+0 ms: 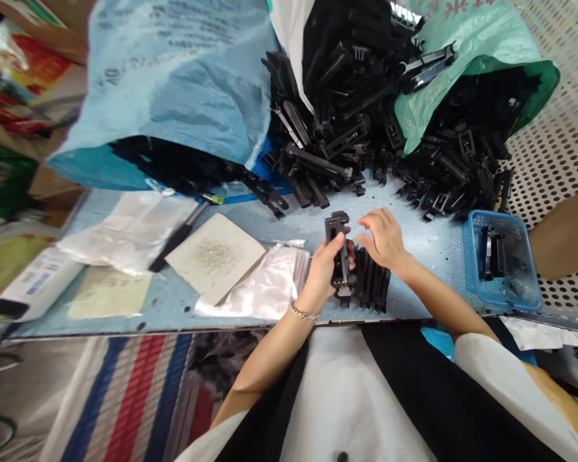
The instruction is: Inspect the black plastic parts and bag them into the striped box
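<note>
My left hand (324,262) is closed around a long black plastic part (338,244), held upright over the front of the bench. Close by on the right, my right hand (383,239) is lifted with its fingers curled and apart, and I see nothing between them. Under and beside my hands, several similar black plastic parts (373,282) lie side by side in a row at the bench's front edge. A big heap of loose black parts (322,160) spreads behind my hands.
A blue bag (173,83) and a green bag (481,38) spill black parts at the back. Left of my hands lie a whitish square board (212,250) with tiny bits on it and clear plastic bags (264,289). A blue basket (501,298) holding black parts stands right.
</note>
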`<state>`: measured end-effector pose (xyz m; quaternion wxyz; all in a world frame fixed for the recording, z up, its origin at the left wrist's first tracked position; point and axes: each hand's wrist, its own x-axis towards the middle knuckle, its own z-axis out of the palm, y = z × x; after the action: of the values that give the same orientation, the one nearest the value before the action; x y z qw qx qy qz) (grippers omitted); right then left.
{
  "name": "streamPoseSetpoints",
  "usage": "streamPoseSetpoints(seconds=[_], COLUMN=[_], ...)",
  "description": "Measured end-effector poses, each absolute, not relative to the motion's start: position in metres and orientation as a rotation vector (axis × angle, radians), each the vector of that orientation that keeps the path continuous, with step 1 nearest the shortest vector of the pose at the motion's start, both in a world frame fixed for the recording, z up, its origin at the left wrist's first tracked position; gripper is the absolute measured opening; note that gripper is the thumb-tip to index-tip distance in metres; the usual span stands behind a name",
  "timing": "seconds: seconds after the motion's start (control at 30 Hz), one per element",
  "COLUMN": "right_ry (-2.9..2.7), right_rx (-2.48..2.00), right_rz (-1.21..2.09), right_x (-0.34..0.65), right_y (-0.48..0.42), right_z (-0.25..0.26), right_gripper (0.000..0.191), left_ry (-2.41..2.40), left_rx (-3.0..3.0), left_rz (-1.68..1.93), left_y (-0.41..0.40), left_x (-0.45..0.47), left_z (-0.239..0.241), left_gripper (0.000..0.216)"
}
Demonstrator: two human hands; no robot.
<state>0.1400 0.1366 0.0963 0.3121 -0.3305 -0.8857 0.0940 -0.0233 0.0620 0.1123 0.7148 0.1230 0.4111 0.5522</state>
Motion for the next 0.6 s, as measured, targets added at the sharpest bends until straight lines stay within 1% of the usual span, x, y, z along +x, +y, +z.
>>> streamPoseSetpoints(seconds=[0.07,0.17,0.27,0.4,0.43,0.5,0.53,0.6], right_ry=[-2.370,-2.498,-2.571,-2.599,-2.578,-2.495,-2.436,-2.325], right_rx=[-0.717,-0.517,-0.600,-0.783,-0.811,-0.918,-0.999,-1.161], right_rz=[0.223,0.122,0.126,0.395,0.468,0.521,0.491,0.364], right_x=[0.136,0.130,0.124,0.118,0.117,0.115,0.113,0.106], right_y=[0.116,0.090,0.075,0.080,0.088,0.112,0.128,0.167], right_z=[0.094,0.078,0.062,0.065,0.068,0.076,0.079,0.083], right_gripper=[0.057,0.049,0.042,0.034,0.032,0.030,0.030,0.032], left_ry=[0.931,0.942,1.080,1.355,1.432,1.564,1.607,1.666], left_rx=[0.268,0.306,0.407,0.695,0.743,0.808,0.851,0.988], left_rz=[1.282,1.252,1.313,1.551,1.538,1.405,1.310,1.149], left_y=[0.067,0.067,0.062,0.058,0.057,0.054,0.050,0.042], left_x=[-0.030,-0.031,-0.027,-0.043,-0.050,-0.064,-0.068,-0.067], left_z=[0.111,0.111,0.105,0.080,0.071,0.050,0.039,0.018], left_gripper=[0.058,0.057,0.053,0.060,0.057,0.043,0.037,0.035])
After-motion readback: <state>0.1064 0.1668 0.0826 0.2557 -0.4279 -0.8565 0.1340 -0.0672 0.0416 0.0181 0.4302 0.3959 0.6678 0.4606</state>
